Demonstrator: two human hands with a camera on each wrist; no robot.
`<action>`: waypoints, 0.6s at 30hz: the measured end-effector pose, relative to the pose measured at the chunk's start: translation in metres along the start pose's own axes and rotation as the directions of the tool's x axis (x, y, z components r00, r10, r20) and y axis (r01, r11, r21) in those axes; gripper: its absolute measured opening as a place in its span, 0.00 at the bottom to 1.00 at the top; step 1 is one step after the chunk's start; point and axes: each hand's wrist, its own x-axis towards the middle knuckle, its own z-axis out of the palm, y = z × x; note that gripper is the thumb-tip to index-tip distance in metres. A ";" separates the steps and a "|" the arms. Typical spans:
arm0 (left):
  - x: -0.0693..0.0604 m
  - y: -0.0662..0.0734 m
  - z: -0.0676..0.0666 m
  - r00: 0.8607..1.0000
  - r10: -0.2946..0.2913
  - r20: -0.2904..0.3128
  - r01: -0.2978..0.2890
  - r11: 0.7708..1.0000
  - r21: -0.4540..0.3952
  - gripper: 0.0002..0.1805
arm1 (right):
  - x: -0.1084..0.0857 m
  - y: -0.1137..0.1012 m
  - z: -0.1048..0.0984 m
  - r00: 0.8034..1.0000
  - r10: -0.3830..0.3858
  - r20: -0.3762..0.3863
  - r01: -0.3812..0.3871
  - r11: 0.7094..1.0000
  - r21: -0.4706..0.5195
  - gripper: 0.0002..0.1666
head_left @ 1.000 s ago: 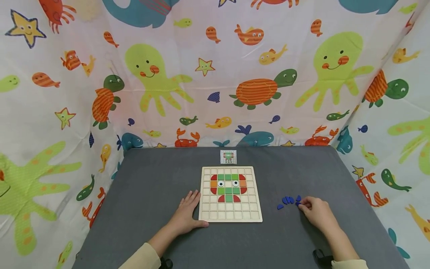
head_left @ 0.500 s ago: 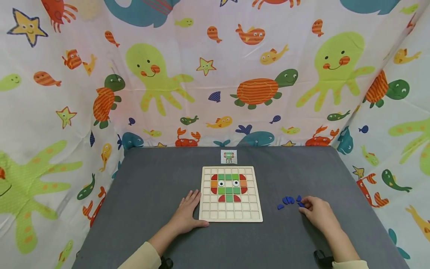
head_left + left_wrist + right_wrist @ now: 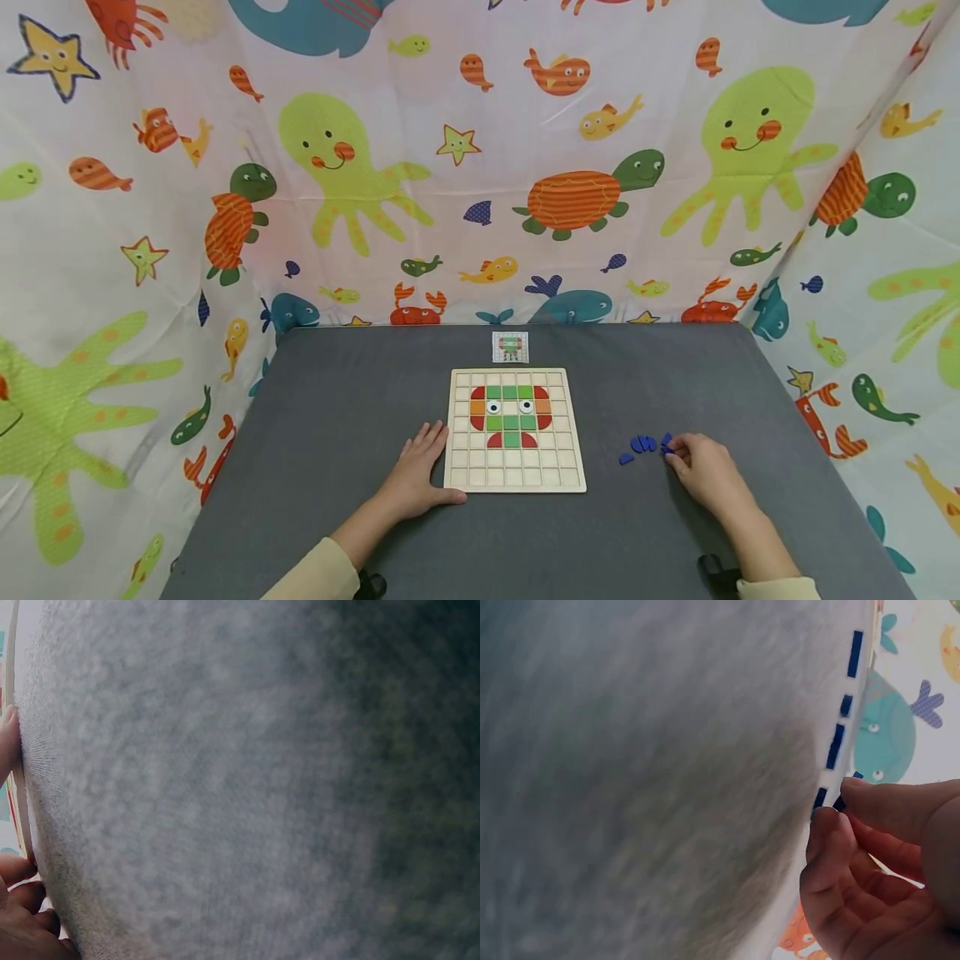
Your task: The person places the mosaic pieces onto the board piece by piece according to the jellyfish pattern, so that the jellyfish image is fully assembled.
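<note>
A square wooden grid board (image 3: 471, 480) lies on the table, bearing red, green and orange tiles and two eye pieces. My left hand (image 3: 417, 473) rests at its left edge, fingers spread along the side and thumb at the near corner. Further right, my right hand (image 3: 708, 472) pinches a small blue tile (image 3: 840, 802) between thumb and fingers, low over the table. The fingertips partly hide it. Several other blue tiles (image 3: 638, 445) lie in a loose row just left of that hand. Only parts of the left fingers (image 3: 9, 742) show in the left wrist view.
Behind the board lies a small card (image 3: 510, 347) with a printed tile pattern on a grid. The dark grey table (image 3: 360, 375) ends at a curtain (image 3: 480, 250) printed with sea animals, which stands at the back and both sides.
My right fingers have shifted and turned the pinched blue tile slightly, near the same spot. The left hand and the board stay in place.
</note>
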 end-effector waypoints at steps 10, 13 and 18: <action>0.002 -0.002 0.001 1.000 0.000 0.000 0.000 1.000 0.004 0.67 | 0.001 -0.051 0.005 0.995 -0.069 -0.065 0.073 0.996 0.057 0.06; 0.001 -0.002 0.001 1.000 0.003 -0.005 -0.003 1.000 0.004 0.67 | 0.003 -0.070 0.011 0.987 -0.107 -0.116 0.116 0.991 0.069 0.05; 0.001 -0.002 0.001 1.000 0.009 -0.011 -0.009 1.000 0.005 0.66 | 0.006 -0.095 0.023 0.982 -0.135 -0.133 0.149 0.984 0.100 0.05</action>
